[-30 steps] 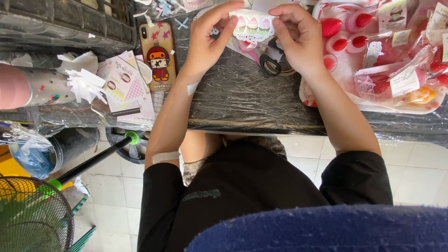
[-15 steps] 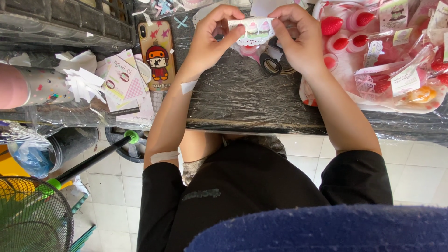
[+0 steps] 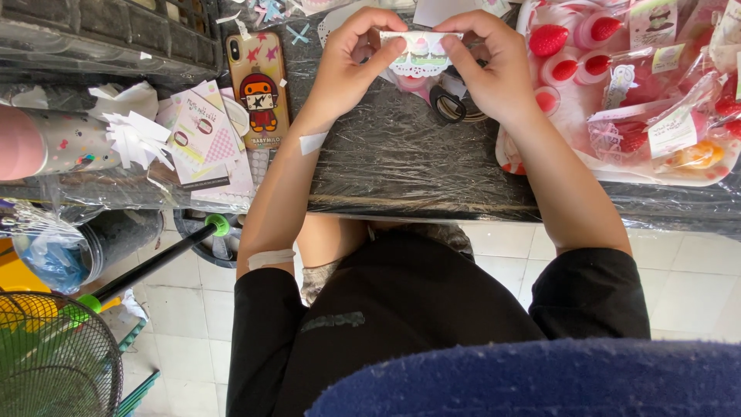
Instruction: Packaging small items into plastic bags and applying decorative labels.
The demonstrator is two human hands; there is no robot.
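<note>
My left hand (image 3: 351,66) and my right hand (image 3: 494,69) hold a small folded white paper piece (image 3: 421,48) with a lacy scalloped edge between them, pinched at each end by thumb and fingers. It hangs just above the black table top (image 3: 401,166), which is wrapped in clear film. A roll of tape (image 3: 448,104) lies on the table under my right hand. A strip of white tape sticks to my left wrist, and a second strip to my left forearm near the sleeve.
A phone (image 3: 258,96) in a red star case lies left of my left hand. Paper cut-outs and cards (image 3: 197,139) lie further left. A tray of red strawberry-shaped items in clear bags (image 3: 641,93) sits at right. A fan grille (image 3: 54,363) and black pole (image 3: 154,262) are below.
Both hands have lifted the paper piece slightly and pressed it flatter, so it now shows as a narrow strip between the fingertips.
</note>
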